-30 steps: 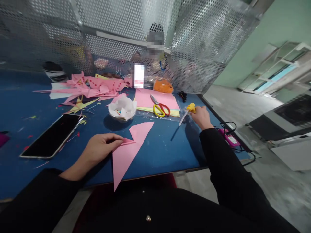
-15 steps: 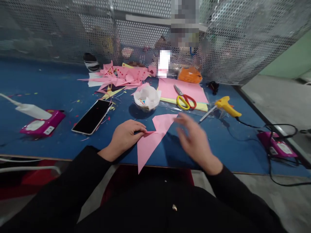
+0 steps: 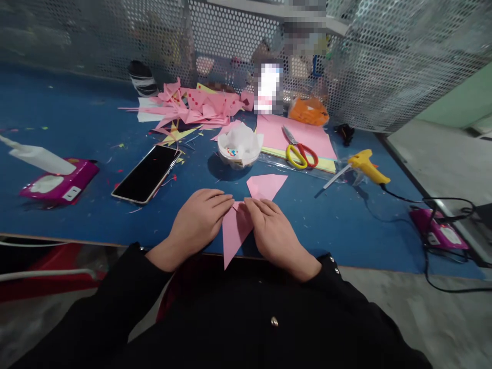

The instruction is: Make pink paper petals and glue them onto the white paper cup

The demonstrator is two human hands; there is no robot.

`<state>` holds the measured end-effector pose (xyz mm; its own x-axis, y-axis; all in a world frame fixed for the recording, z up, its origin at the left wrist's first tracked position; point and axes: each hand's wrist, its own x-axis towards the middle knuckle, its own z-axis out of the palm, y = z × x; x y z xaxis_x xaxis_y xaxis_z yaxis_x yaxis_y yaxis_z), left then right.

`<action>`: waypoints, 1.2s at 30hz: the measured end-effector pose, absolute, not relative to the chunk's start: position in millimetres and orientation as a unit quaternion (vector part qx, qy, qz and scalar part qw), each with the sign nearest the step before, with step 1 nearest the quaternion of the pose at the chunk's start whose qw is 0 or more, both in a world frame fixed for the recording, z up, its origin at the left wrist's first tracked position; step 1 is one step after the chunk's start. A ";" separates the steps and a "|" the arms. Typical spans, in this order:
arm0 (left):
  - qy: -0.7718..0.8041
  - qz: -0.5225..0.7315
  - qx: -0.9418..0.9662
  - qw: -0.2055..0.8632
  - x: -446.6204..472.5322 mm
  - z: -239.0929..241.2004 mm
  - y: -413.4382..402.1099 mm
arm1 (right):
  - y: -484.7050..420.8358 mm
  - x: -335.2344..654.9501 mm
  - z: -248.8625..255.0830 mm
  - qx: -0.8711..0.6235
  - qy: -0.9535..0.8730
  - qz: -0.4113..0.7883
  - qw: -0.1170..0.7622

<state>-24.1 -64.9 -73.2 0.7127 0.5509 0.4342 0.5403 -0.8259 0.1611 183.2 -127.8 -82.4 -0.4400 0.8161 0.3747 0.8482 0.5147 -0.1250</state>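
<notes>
A folded sheet of pink paper lies at the near edge of the blue table, one pointed end hanging toward me and a wider flap spread away from me. My left hand is closed on its left side, fingertips at the fold. From the right, my right hand presses its closed fingers on the same fold, thumb and fingertips close to the left hand's. Both hands cover the middle of the paper. Just beyond it stands a white paper-lined bowl with small colourful bits inside.
Scissors rest on stacked pink and yellow sheets. A yellow glue gun lies to the right, its cord running to a purple power socket. A phone lies left, near another purple socket. Pink paper scraps lie behind.
My right hand has come down from the right onto the pink paper, beside the left hand. The left hand stays at the fold. The camera view has shifted slightly.
</notes>
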 end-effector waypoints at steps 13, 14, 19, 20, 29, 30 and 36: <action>0.295 0.186 0.934 -0.073 -13.8 -69.6 -94.4 | -129.4 184.5 -84.5 -0.510 -0.833 -0.010 0.214; 0.297 0.187 0.934 -0.064 -14.7 -69.2 -94.3 | -130.5 186.7 -83.2 -0.519 -0.819 -0.004 0.243; 0.317 0.177 0.932 -0.010 -19.2 -65.8 -92.4 | -148.2 205.9 -74.4 -0.568 -0.740 -0.001 0.359; 0.322 0.170 0.931 -0.010 -19.1 -65.1 -92.4 | -152.8 210.2 -74.2 -0.577 -0.732 -0.001 0.363; 0.328 0.161 0.928 -0.073 -7.3 -66.5 -101.0 | -170.5 231.6 -81.2 -0.596 -0.730 0.015 0.333; 0.332 0.160 0.926 -0.080 -6.3 -67.2 -102.0 | -169.9 231.7 -80.7 -0.597 -0.732 0.018 0.328; 0.340 0.171 0.921 -0.080 -4.6 -69.7 -103.8 | -154.3 221.9 -80.6 -0.589 -0.751 0.040 0.296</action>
